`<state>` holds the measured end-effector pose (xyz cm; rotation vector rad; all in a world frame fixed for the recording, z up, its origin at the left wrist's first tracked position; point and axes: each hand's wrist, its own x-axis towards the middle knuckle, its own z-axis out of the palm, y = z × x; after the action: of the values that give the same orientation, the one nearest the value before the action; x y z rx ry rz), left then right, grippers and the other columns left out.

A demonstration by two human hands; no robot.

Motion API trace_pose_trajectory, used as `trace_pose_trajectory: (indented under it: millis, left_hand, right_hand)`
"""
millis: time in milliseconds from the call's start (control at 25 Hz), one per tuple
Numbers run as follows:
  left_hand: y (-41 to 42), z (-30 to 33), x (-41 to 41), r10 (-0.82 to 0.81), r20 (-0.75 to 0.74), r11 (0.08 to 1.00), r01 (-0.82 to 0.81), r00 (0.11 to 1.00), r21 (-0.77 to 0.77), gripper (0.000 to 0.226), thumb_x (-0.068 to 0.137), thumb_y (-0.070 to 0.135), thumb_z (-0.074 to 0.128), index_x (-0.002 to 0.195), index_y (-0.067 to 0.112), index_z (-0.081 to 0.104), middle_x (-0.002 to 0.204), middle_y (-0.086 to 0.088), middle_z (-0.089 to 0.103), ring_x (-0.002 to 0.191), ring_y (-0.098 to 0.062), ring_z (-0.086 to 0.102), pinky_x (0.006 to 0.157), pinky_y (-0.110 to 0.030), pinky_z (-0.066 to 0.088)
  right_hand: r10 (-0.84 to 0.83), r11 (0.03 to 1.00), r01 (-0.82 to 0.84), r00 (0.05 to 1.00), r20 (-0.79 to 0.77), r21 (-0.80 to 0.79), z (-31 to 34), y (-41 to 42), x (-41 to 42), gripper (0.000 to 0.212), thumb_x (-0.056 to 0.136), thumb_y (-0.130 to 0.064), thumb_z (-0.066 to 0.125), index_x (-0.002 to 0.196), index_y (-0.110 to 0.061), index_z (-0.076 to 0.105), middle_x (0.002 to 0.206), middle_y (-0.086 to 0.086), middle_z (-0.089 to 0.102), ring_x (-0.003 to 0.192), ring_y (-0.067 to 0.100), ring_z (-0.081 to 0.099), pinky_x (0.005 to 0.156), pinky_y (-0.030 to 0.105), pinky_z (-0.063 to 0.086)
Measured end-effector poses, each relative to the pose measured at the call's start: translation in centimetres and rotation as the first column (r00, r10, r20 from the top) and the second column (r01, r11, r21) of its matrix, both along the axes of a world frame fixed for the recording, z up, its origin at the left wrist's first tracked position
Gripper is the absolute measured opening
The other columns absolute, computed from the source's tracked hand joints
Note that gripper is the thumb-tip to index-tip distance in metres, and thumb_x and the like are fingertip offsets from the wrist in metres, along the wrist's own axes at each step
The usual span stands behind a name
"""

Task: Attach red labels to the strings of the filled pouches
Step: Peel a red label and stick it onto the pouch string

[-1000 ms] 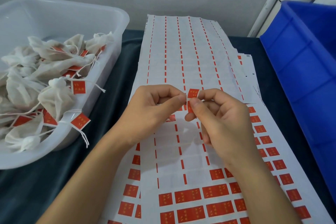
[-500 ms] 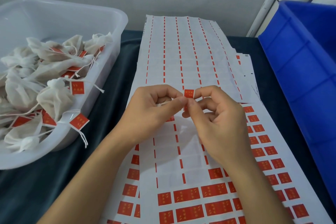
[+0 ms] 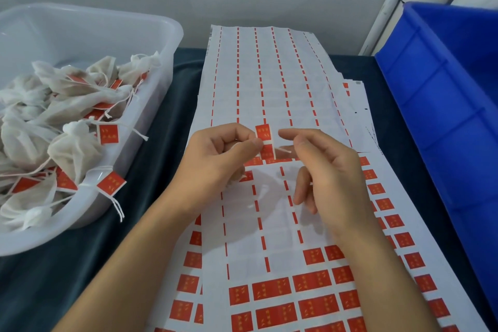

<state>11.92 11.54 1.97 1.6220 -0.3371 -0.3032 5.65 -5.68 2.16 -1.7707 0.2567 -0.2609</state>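
The left hand (image 3: 218, 162) pinches a red label (image 3: 264, 140) and a string (image 3: 283, 149) at centre frame, above the label sheets (image 3: 269, 83). Just at its 3 o'clock, the right hand (image 3: 328, 175) hangs loose-fingered, holding nothing. Tagged pouches (image 3: 67, 148) fill the tub (image 3: 151, 35) at 9 o'clock; a blue bin (image 3: 444, 105) stands at 3.

Translucent white plastic tub (image 3: 161, 67): left side cropped by frame. Blue plastic crate (image 3: 444, 105): right side cropped. Gold print on small red paper label (image 3: 263, 132): illegible. White cloth pouch under left hand (image 3: 215, 159): mostly hidden.
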Motion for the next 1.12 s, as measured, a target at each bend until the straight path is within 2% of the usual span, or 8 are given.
trace_pose_trajectory:
  millis: [120,240,360,480,720,920,1040,1120]
  left_hand:
    - [-0.04,0.19,-0.16,-0.042,-0.016,0.999,0.042,0.999,-0.028,0.021,0.093,0.028,0.066,0.074,0.026,0.074,0.055,0.007,0.049,0.048,-0.010,0.038,0.049,-0.023,0.038]
    - [-0.13,0.14,-0.14,-0.043,0.007,0.999,0.043,0.999,-0.001,0.017,0.091,0.030,0.070,0.076,0.024,0.074,0.056,0.006,0.053,0.048,-0.008,0.042,0.051,-0.020,0.039]
    - [-0.13,-0.07,-0.02,-0.049,0.056,0.998,0.047,0.997,0.033,0.017,0.096,0.023,0.075,0.080,0.017,0.073,0.055,0.011,0.055,0.047,-0.005,0.046,0.052,-0.015,0.041]
    - [-0.25,-0.17,-0.01,-0.056,0.101,0.996,0.048,0.993,0.075,0.016,0.098,0.015,0.070,0.084,0.010,0.074,0.055,0.015,0.060,0.049,-0.003,0.056,0.054,-0.009,0.045]
    - [-0.31,-0.25,0.01,-0.029,0.107,0.996,0.021,0.994,0.082,0.015,0.099,0.015,0.070,0.084,0.011,0.073,0.054,0.017,0.058,0.049,-0.002,0.057,0.054,-0.010,0.045]
    - [-0.44,-0.23,-0.08,-0.012,0.112,0.997,0.003,0.994,0.079,0.015,0.099,0.013,0.069,0.084,0.011,0.072,0.056,0.018,0.061,0.052,-0.001,0.061,0.055,-0.009,0.046]
    - [-0.48,-0.29,-0.10,-0.019,0.113,0.996,0.009,0.993,0.085,0.016,0.099,0.014,0.070,0.083,0.014,0.072,0.058,0.019,0.063,0.053,0.000,0.062,0.056,-0.009,0.046]
    - [-0.48,-0.30,-0.13,-0.029,0.123,0.996,0.018,0.992,0.089,0.015,0.099,0.015,0.070,0.084,0.015,0.072,0.058,0.019,0.064,0.054,0.001,0.062,0.056,-0.008,0.046]
  right_hand:
    - [0.122,0.991,-0.119,0.990,-0.067,0.059,0.08,-0.07,0.02,0.022,0.106,-0.039,0.051,0.106,-0.039,0.074,0.093,-0.013,0.077,0.051,0.016,0.060,0.043,0.015,0.042]
    - [0.208,0.977,-0.203,0.975,-0.085,0.064,0.11,-0.13,-0.04,0.024,0.104,-0.034,0.052,0.090,-0.032,0.072,0.089,-0.007,0.077,0.052,0.015,0.057,0.043,0.019,0.042]
    - [0.216,0.976,-0.214,0.974,-0.065,0.026,0.31,-0.21,-0.03,0.027,0.106,-0.023,0.055,0.083,-0.023,0.069,0.078,-0.007,0.075,0.046,0.010,0.051,0.044,0.023,0.046]
    - [0.206,0.978,-0.205,0.978,-0.021,0.019,0.50,-0.33,-0.06,0.025,0.106,-0.023,0.055,0.085,-0.019,0.068,0.068,-0.010,0.068,0.044,0.010,0.049,0.049,0.032,0.051]
    - [0.209,0.978,-0.208,0.978,0.017,-0.009,0.50,-0.19,-0.11,0.021,0.098,-0.031,0.055,0.082,-0.024,0.067,0.074,-0.004,0.069,0.049,0.008,0.053,0.050,0.037,0.054]
    - [0.173,0.985,-0.172,0.984,0.041,-0.021,0.15,-0.23,0.00,0.019,0.094,-0.034,0.055,0.082,-0.025,0.067,0.075,-0.003,0.069,0.053,0.007,0.057,0.050,0.027,0.053]
    - [0.119,0.993,-0.119,0.990,0.074,-0.012,-0.20,-0.46,0.09,0.016,0.094,-0.036,0.057,0.089,-0.026,0.069,0.080,-0.007,0.070,0.063,0.005,0.063,0.054,0.018,0.052]
    - [0.116,0.993,-0.116,0.990,0.075,-0.015,-0.37,-0.42,0.17,0.014,0.094,-0.040,0.058,0.092,-0.033,0.070,0.084,-0.012,0.070,0.073,0.007,0.066,0.059,0.017,0.052]
